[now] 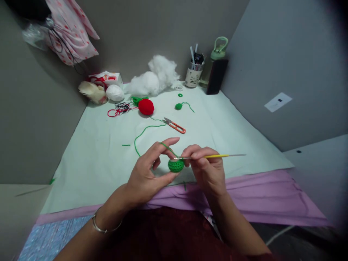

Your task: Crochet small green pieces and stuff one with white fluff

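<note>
A small, round green crochet piece (175,166) is pinched between the thumb and fingers of my left hand (148,172). Green yarn (141,134) runs over my raised left index finger and loops back across the table. My right hand (208,168) grips a crochet hook (216,156) with a yellow handle, held level. The hook's metal tip meets the top edge of the green piece, and my right fingertips are close beside that edge. Whether the tip is inside a stitch is too small to tell.
Orange-handled thread snips (175,126) lie beyond my hands. Farther back are a red yarn ball (146,107), a small green crocheted ball (178,106), white stuffing (154,78) and tangled yarn (119,108). A pen cup (193,78), bottle (208,72) and phone (217,77) stand at the back right.
</note>
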The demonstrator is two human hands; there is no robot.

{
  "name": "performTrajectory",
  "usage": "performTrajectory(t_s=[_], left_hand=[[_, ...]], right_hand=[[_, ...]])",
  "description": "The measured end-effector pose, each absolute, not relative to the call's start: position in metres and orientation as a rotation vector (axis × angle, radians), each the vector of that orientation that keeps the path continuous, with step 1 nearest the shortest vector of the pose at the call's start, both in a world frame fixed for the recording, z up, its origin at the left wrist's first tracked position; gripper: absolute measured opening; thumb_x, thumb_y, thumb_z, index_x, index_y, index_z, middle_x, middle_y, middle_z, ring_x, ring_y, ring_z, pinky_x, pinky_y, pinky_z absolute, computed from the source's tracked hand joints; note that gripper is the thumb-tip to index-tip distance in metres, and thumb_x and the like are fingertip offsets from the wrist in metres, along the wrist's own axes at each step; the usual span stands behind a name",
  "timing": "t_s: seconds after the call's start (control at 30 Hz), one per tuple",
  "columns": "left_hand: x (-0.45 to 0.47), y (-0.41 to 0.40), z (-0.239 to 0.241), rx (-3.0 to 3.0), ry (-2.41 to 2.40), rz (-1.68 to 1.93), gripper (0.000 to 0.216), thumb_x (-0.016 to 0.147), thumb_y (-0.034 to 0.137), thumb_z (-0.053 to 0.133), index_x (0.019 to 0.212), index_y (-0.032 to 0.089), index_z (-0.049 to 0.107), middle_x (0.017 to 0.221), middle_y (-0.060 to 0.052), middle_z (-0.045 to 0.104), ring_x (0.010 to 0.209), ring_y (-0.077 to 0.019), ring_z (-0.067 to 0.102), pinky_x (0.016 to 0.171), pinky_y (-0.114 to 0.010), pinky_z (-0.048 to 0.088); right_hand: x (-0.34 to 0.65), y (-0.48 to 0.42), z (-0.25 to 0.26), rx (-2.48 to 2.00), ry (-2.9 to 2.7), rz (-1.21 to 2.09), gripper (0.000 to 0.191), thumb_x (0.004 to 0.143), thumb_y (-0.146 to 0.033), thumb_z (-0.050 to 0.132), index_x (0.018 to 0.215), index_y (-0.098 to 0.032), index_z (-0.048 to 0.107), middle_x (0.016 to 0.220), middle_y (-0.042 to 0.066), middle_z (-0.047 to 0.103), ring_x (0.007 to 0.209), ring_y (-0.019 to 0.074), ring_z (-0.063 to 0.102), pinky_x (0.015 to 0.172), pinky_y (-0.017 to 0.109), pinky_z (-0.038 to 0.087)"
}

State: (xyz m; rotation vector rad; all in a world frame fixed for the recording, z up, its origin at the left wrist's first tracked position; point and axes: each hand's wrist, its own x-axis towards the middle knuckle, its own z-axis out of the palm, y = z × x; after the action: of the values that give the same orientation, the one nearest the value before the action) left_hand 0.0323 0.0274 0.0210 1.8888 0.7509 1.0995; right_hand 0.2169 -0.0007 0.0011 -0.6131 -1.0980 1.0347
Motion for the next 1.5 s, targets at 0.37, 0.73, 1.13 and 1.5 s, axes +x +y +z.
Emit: performTrajectory(t_s=[0.37, 0.73, 1.13, 1.5], left_hand=[[0.032, 0.026, 0.019, 1.816, 0.802, 1.069, 0.069, 0.079, 0.013, 0.079, 0.143, 0.031, 0.060, 0.098, -0.003, 0.071, 0.084, -0.0161, 0.065, 0.055, -0.023, 0.044], [0.031, 0.027, 0.025, 1.827, 0.718, 0.991, 0.065, 0.080, 0.010, 0.077, 0.140, 0.030, 0.062, 0.097, -0.003, 0.071, 0.087, -0.0161, 0.066, 0.060, -0.025, 0.045], [0.023, 0.031, 0.024, 2.039, 0.674, 0.905, 0.065, 0.081, 0.002, 0.068, 0.140, 0.027, 0.059, 0.104, -0.001, 0.070, 0.093, -0.0132, 0.064, 0.068, -0.022, 0.048], [0.021, 0.032, 0.027, 2.108, 0.666, 0.947, 0.055, 0.086, 0.006, 0.069, 0.138, 0.021, 0.060, 0.100, -0.003, 0.072, 0.087, -0.0124, 0.064, 0.066, -0.022, 0.048]], right_hand=[[0.218, -0.008, 0.001, -0.803, -1.258, 0.754, 0.014, 0.095, -0.037, 0.070, 0.096, -0.032, 0.083, 0.100, 0.006, 0.081, 0.092, 0.0228, 0.072, 0.079, 0.041, 0.059], [0.223, -0.001, -0.006, -0.595, -1.136, 1.066, 0.013, 0.098, -0.038, 0.068, 0.097, -0.031, 0.078, 0.092, 0.002, 0.081, 0.069, 0.0131, 0.066, 0.061, 0.027, 0.054], [0.245, -0.001, 0.006, -0.591, -1.350, 1.135, 0.019, 0.105, -0.031, 0.057, 0.103, -0.020, 0.073, 0.098, 0.008, 0.080, 0.075, 0.0162, 0.075, 0.067, 0.032, 0.061], [0.246, -0.010, 0.018, -0.656, -1.697, 0.742, 0.015, 0.102, -0.021, 0.061, 0.108, -0.018, 0.074, 0.103, 0.009, 0.079, 0.097, 0.0179, 0.074, 0.084, 0.032, 0.061]])
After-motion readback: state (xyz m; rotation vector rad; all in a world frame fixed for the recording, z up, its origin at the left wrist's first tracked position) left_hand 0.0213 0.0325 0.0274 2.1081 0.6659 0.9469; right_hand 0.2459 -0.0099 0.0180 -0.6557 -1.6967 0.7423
